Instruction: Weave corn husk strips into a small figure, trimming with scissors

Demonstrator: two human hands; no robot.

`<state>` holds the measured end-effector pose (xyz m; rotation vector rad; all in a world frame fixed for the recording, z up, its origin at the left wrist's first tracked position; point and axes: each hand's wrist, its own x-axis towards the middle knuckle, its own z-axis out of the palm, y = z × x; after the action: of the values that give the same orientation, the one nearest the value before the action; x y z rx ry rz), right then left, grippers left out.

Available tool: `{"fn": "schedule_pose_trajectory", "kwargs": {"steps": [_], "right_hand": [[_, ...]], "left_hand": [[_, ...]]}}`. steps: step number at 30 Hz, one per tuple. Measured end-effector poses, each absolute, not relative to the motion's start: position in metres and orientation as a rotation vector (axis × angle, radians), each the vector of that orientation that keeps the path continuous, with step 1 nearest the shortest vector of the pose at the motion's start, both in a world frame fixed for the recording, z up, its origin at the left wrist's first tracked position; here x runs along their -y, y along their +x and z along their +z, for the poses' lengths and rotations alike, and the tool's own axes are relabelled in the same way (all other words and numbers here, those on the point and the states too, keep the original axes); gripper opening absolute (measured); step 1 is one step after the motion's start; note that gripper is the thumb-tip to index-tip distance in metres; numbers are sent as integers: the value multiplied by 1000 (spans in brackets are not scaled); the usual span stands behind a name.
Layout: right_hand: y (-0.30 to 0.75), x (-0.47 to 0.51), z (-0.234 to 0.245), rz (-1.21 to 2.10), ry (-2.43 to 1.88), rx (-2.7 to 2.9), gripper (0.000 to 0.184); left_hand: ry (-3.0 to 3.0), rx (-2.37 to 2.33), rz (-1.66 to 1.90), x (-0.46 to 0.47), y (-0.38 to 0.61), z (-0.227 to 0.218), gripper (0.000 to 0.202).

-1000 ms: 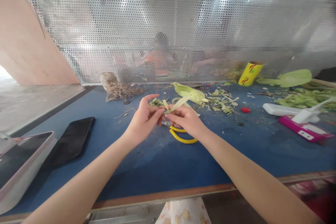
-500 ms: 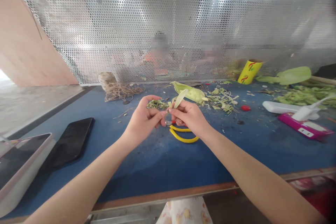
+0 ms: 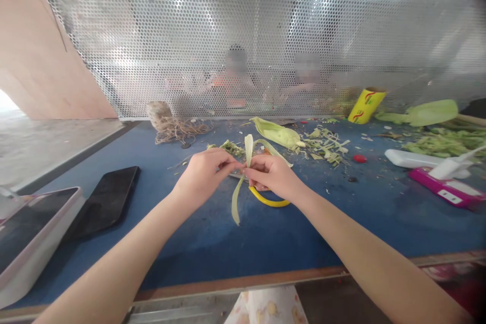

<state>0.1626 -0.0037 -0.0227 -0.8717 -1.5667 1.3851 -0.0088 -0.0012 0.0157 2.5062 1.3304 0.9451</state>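
Note:
Pale green corn husk strips (image 3: 236,205) meet between my hands, one end standing up, one hanging toward the table and one arching to the right. My right hand (image 3: 275,174) is closed, pinching the strips where they cross. My left hand (image 3: 203,174) is closed too, with thumb and fingertip pinched at that same spot. Below my right hand lie scissors with a yellow handle (image 3: 269,202), mostly covered by the hand. Green shreds (image 3: 233,148) lie just behind my fingers. A larger piece of corn husk (image 3: 279,135) rests farther back.
Husk scraps (image 3: 326,147) and a small red object (image 3: 360,158) lie to the right, near a magenta power strip (image 3: 442,187). A yellow tube (image 3: 366,106) and a twine bundle (image 3: 180,131) stand by the perforated metal screen (image 3: 152,35). A black phone (image 3: 108,200) lies left.
The husk strips have been spread out: one now hangs down and another arches right, where before a single piece pointed up. My hands stay close together. The view has shifted slightly.

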Motion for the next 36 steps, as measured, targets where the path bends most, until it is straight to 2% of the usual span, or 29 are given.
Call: {"fn": "schedule_pose_trajectory", "kwargs": {"steps": [10, 17, 36], "right_hand": [[161, 4, -26, 1422, -922, 1547, 20], [155, 10, -23, 1459, -925, 1597, 17], [151, 10, -35, 1505, -813, 1629, 31]], "left_hand": [[2322, -1343, 856, -3, -12, 20, 23], [2130, -1184, 959, -1, -7, 14, 21], [1883, -1157, 1087, -3, -4, 6, 23]]}}
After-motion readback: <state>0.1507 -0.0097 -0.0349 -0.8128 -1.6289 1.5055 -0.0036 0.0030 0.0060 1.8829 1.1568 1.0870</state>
